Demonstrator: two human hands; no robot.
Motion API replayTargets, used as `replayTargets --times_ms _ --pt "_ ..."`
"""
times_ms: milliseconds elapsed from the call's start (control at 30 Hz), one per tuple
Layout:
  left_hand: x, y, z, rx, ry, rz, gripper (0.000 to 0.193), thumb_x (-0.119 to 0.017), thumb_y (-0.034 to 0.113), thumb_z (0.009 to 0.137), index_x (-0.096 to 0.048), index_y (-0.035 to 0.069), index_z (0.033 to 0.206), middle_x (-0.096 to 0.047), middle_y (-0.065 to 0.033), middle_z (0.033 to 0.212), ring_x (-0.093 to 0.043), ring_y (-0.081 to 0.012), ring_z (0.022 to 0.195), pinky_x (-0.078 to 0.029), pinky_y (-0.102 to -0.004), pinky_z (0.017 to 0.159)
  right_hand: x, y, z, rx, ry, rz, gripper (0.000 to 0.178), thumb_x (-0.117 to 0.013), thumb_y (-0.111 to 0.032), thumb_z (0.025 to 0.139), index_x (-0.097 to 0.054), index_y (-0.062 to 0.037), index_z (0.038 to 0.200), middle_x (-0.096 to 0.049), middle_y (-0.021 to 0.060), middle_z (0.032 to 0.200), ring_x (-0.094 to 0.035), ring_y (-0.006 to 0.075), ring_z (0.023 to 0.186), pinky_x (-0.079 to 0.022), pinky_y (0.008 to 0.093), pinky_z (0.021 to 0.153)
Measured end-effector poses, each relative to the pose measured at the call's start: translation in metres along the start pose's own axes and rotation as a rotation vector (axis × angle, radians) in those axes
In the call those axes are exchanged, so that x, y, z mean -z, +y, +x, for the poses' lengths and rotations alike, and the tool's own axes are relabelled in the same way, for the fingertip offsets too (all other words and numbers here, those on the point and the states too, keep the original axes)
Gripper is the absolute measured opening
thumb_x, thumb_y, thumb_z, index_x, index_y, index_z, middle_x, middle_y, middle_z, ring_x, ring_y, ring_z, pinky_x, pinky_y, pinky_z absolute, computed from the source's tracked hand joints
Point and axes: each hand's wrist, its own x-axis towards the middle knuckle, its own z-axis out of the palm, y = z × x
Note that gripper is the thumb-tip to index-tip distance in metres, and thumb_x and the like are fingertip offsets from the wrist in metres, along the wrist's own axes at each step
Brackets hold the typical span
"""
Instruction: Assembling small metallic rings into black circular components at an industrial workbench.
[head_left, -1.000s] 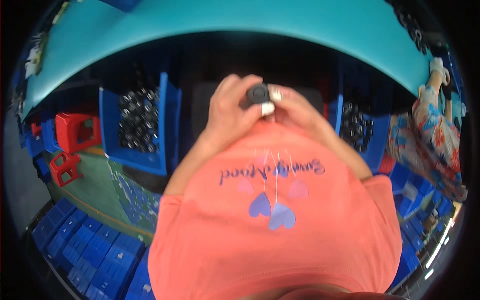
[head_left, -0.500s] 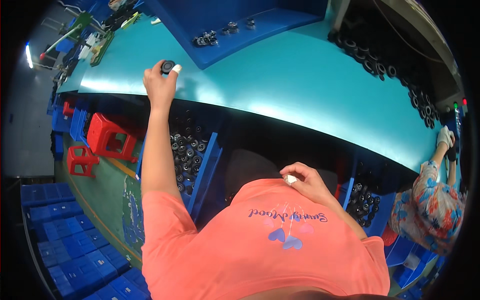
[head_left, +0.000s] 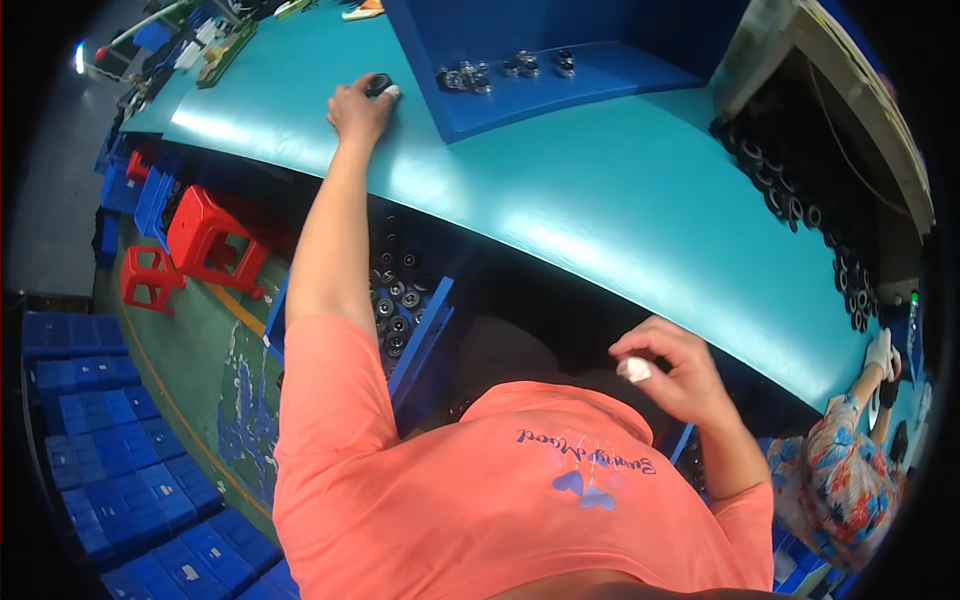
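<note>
Head view: one short black cylinder [head_left: 379, 84] held, not yet released

The cylinder is pinched by the left hand [head_left: 358, 112] at the flat teal tabletop [head_left: 560, 180]. The curled right hand [head_left: 682, 375] is held well apart, contents unclear. Three shiny silvery clusters [head_left: 522, 65] are seen right of the left hand; uncounted dark discs [head_left: 398, 324] are left beside its forearm.

Factory workshop: long teal workbench [head_left: 560, 190], stacked blue crates [head_left: 130, 470], co-worker [head_left: 838, 485], heaped black rings [head_left: 770, 182], seemingly parts, in shadow.
</note>
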Motion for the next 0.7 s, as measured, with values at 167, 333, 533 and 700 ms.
replayTargets --times_ms 167,333,533,700 --pt "0.012 -0.012 -0.011 0.106 0.105 -0.413 0.056 -0.072 0.013 0.080 -0.059 0.009 0.134 -0.067 -0.0109 0.109 -0.064 -0.0233 0.098 -0.051 -0.0362 0.088 0.045 -0.016 0.109 0.210 0.041 -0.227 0.022 -0.067 -0.018 0.087 -0.070 -0.0036 0.102 -0.066 0.0070 0.090 -0.064 0.0175 0.084 -0.051 0.0307 0.075" --pt "0.010 -0.021 -0.002 0.246 0.282 -0.958 0.046 -0.050 -0.007 0.082 -0.059 -0.001 0.127 -0.070 -0.0104 0.101 -0.064 -0.0189 0.095 -0.051 -0.0291 0.085 0.072 -0.002 0.252 0.289 0.378 -0.560 0.029 -0.069 -0.022 0.087 -0.069 -0.0070 0.112 -0.068 0.0083 0.099 -0.065 0.0245 0.088 -0.052 0.0365 0.080" --pt "0.012 -0.015 -0.002 0.296 0.296 -1.020 0.043 -0.049 -0.010 0.086 -0.058 -0.003 0.127 -0.069 -0.0097 0.098 -0.063 -0.0150 0.092 -0.048 -0.0256 0.083 0.063 0.027 0.333 0.195 0.548 -0.870 0.041 -0.072 -0.034 0.086 -0.066 -0.0131 0.121 -0.065 0.0095 0.104 -0.061 0.0304 0.106 -0.052 0.0426 0.087" --pt "-0.009 -0.028 0.009 0.133 0.277 -0.737 0.033 -0.067 0.009 0.081 -0.070 0.003 0.113 -0.068 -0.0072 0.083 -0.061 -0.0150 0.074 -0.049 -0.0289 0.069 0.069 0.046 0.343 0.188 0.551 -0.975 0.033 -0.067 -0.037 0.088 -0.069 -0.0159 0.113 -0.067 0.0112 0.107 -0.063 0.0329 0.105 -0.052 0.0435 0.087"
